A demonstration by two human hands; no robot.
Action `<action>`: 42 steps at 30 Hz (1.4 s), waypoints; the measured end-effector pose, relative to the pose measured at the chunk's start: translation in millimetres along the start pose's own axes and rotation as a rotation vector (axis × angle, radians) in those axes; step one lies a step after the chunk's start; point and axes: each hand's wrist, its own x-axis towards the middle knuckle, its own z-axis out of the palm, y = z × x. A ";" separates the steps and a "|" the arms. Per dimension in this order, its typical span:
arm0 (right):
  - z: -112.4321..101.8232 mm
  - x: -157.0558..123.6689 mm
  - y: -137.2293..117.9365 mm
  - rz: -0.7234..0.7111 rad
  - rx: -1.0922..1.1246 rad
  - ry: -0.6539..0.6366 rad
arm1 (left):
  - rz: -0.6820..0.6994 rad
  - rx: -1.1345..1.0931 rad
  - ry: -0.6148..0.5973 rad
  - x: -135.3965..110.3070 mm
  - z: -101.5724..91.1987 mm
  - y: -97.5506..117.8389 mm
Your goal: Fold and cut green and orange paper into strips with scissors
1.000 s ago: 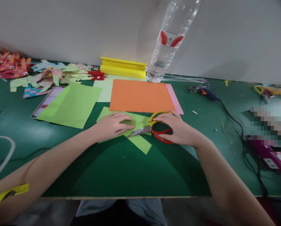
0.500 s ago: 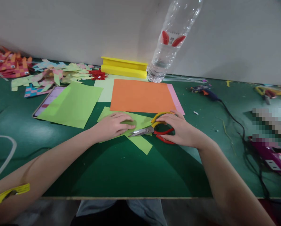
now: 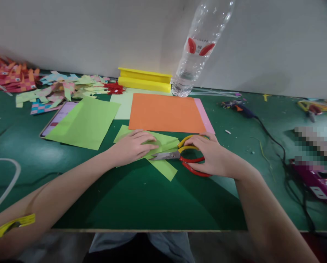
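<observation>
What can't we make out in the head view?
Head view, all items:
Light-green paper piece: part hidden under the left hand.
Rectangular phone, lit screen: partly covered by a separate light-green paper sheet.
Tall clear plastic bottle: top cut off by upper edge.
Its red-and-white label: fine print too small.
Pale flat object at right edge: pixelated and cut off.

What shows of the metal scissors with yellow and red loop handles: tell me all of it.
The metal scissors have grey blades, a plastic-looking yellow loop above and a matching red loop below. The bare right hand grips both loops. They point left in the picture, tips close to the bare left hand. The blades are at the lime-green paper sheet; how far they stand open, I cannot tell.
</observation>
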 end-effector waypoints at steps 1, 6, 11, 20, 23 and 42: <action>0.3 -0.3 -0.1 0.003 -0.003 -0.007 | -0.002 -0.003 0.001 0.2 0.7 0.0; 1.2 -2.1 1.7 0.038 -0.009 -0.038 | -0.025 -0.005 0.031 1.7 3.7 0.1; 1.6 -2.2 2.7 0.052 0.013 -0.063 | -0.022 -0.002 0.066 3.0 4.6 0.5; 7.2 0.8 4.0 0.047 0.022 -0.051 | -0.032 -0.034 0.066 3.7 7.2 -0.2; 7.6 2.0 4.0 0.044 0.027 -0.056 | 0.001 -0.040 0.072 3.6 7.6 -0.7; 8.1 2.1 1.8 0.073 -0.013 -0.068 | 0.044 -0.029 0.073 10.6 3.8 1.9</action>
